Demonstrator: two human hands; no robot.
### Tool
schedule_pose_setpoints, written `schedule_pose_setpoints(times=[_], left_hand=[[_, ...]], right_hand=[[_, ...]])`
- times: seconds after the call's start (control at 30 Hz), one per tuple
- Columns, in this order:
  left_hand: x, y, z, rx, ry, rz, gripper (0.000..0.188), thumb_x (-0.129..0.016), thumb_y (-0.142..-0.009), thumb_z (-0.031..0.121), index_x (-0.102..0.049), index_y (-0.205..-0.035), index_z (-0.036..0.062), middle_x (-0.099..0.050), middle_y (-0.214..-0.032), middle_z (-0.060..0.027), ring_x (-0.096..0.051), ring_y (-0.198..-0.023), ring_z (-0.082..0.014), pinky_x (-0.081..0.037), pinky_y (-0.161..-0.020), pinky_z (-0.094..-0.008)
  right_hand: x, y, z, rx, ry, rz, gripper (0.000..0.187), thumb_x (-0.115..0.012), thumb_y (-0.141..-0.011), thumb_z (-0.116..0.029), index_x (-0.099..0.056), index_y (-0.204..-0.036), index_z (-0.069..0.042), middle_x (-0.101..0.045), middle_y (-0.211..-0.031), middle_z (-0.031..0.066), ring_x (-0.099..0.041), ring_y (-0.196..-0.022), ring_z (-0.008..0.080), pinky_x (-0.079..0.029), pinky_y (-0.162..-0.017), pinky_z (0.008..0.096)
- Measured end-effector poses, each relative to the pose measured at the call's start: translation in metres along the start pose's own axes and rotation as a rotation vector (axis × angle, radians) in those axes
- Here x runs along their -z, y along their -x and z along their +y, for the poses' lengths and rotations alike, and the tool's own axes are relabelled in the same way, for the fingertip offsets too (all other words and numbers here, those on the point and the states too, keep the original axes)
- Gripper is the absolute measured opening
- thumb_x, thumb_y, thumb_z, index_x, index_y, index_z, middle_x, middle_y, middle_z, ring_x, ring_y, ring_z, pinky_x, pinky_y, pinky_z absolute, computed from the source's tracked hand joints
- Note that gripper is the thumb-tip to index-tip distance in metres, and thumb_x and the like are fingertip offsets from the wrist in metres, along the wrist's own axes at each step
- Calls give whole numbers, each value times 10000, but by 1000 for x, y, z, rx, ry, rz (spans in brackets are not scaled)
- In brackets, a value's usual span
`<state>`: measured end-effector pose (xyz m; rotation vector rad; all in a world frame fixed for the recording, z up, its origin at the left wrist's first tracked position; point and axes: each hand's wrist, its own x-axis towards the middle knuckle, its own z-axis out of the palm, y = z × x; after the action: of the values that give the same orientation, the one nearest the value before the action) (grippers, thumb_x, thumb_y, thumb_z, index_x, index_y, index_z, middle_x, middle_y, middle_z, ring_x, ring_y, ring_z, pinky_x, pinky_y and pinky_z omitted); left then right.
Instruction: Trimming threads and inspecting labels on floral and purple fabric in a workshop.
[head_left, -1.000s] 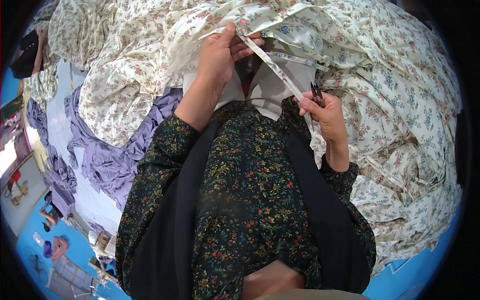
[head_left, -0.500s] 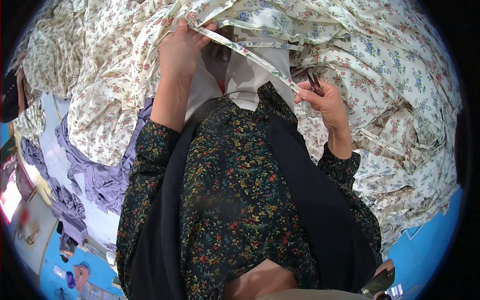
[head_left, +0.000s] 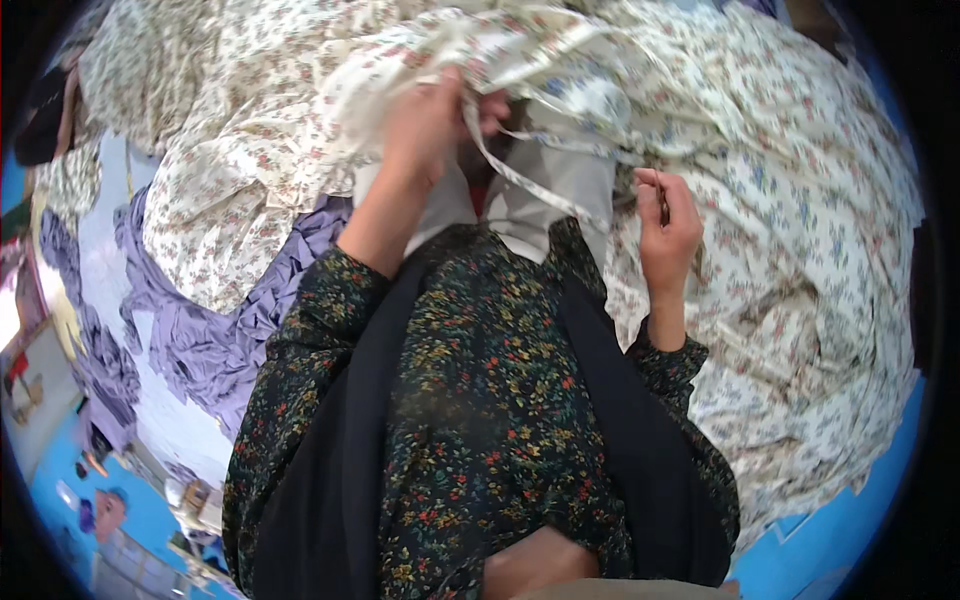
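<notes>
My left hand [head_left: 425,130] is closed on a narrow floral fabric strip [head_left: 530,186] above my lap, somewhat smeared by motion. From its fingers the strip sags down to the right, and its lower end hangs apart from my right hand. Closed around small dark thread snips [head_left: 661,203], my right hand [head_left: 670,240] is held to the right of my lap. The snips are mostly covered by the fingers. White floral fabric [head_left: 790,170] lies heaped in front of both hands and along my right side.
Purple fabric [head_left: 215,355] lies crumpled at my left over a pale surface [head_left: 180,435]. Blue floor [head_left: 820,530] shows at the lower right and lower left. Assorted small items [head_left: 105,515] lie on the floor at lower left.
The strip, stretched taut between both hands before, has left my right hand and now hangs slack from the left. My left hand has moved right and slightly down; my right hand is lower.
</notes>
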<state>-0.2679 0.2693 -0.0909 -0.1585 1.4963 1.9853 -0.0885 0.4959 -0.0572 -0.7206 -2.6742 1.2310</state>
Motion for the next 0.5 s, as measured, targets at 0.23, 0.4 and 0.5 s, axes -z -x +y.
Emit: schedule_pose_setpoints(times=[0.23, 0.4, 0.5], left_hand=[[56, 72, 4, -257, -667, 206, 323, -613, -929, 249, -707, -854, -51, -690, -686, -74, -625, -641, -96, -503, -616, -254], [194, 85, -58, -600, -1338, 806, 402, -615, -767, 37, -621, -1167, 75, -601, -1165, -180, -569, -1099, -333, -453, -907, -377], [213, 61, -53, -568, -1658, 705, 611, -620, -705, 2, -532, -1292, 147, -478, -1344, -164, -433, -1263, -359, -339, -1038, -478]], right_hand=[[-73, -86, -61, 817, 452, 101, 651, -583, -637, 17, -601, -1251, -198, -600, -1256, 61, -639, -719, 229, -518, -623, 320], [-48, -149, -55, 971, 305, -6, 469, -534, -657, 108, -675, -1049, -106, -696, -1010, 101, -679, -799, 260, -533, -695, 330], [16, -155, -65, 931, 191, -9, 442, -541, -667, 157, -663, -1047, -34, -690, -1018, 113, -676, -926, 235, -519, -798, 309]])
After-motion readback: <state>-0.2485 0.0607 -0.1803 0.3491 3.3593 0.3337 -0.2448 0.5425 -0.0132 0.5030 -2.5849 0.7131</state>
